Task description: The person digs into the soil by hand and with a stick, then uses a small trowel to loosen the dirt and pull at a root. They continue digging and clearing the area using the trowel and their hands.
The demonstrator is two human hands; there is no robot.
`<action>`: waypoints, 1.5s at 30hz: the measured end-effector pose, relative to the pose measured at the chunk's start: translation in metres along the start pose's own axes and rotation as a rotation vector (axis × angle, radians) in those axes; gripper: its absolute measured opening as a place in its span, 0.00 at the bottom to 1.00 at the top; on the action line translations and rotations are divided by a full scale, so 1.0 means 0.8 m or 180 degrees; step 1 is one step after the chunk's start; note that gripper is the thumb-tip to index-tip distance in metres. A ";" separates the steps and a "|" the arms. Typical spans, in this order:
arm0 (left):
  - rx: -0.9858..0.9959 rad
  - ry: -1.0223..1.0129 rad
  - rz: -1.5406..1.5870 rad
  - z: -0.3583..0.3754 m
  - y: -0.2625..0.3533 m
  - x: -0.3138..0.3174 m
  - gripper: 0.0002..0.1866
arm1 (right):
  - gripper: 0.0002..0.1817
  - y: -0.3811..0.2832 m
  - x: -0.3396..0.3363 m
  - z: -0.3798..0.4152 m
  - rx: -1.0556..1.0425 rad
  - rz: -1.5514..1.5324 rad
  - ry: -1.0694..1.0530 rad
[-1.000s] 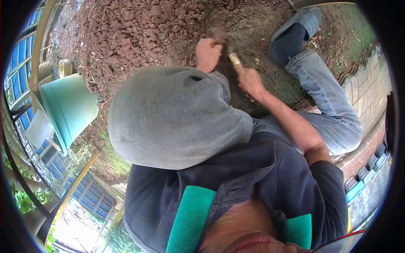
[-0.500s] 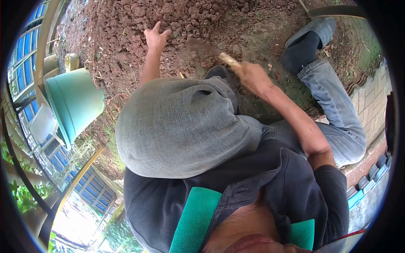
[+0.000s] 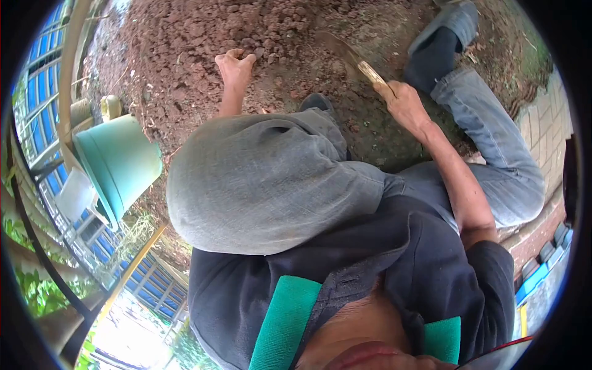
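Note:
My right hand (image 3: pixel 406 106) is wrapped round the pale wooden handle (image 3: pixel 372 73) of a machete. Its dark, motion-blurred blade (image 3: pixel 343 48) points up and left over the soil. On the left, my left hand (image 3: pixel 235 71) is low at the edge of the lumpy, loosened reddish-brown soil (image 3: pixel 203 28), fingers curled in. A small dark clod (image 3: pixel 259 52) shows right beside its fingertips. Whatever these fingers enclose is hidden, so I cannot tell what it is.
My bent knee (image 3: pixel 246 185) in grey trousers fills the middle, and my sandalled foot (image 3: pixel 453 37) rests at the upper right. A green tapered bucket (image 3: pixel 123 163) lies tipped at the left near blue fencing (image 3: pixel 37 92). Paving (image 3: pixel 542 132) borders the soil at right.
My right hand has moved right and slightly up with the machete, away from my left hand. My left hand has shifted slightly down and right, and its spread fingers have curled in.

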State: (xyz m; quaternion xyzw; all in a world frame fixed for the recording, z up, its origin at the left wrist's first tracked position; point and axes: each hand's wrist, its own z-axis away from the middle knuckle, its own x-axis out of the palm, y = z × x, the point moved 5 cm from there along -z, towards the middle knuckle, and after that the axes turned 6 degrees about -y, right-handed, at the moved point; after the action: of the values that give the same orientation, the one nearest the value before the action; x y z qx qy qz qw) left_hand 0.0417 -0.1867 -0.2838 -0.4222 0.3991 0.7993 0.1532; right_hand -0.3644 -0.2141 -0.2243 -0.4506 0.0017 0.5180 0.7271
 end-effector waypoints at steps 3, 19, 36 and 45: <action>0.0247 -0.1224 0.1100 0.067 0.081 0.036 0.24 | 0.26 -0.002 -0.009 -0.006 0.0317 -0.0259 -0.0115; -0.0936 -0.2014 0.3192 0.122 0.116 0.170 0.12 | 0.11 -0.116 -0.054 0.039 -0.1057 0.0290 0.0893; 0.0253 -0.1276 0.2003 0.139 0.111 0.186 0.15 | 0.16 -0.085 -0.017 0.043 -0.1029 0.0303 0.0868; 0.0174 -0.1457 0.1787 0.139 0.123 0.180 0.14 | 0.26 -0.004 0.015 -0.001 0.0451 -0.0293 -0.0308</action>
State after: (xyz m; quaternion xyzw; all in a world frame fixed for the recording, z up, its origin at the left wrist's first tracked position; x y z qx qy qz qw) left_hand -0.1627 -0.1766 -0.3124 -0.1021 0.4760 0.8731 0.0244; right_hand -0.3560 -0.2059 -0.2288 -0.3720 -0.0175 0.5038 0.7794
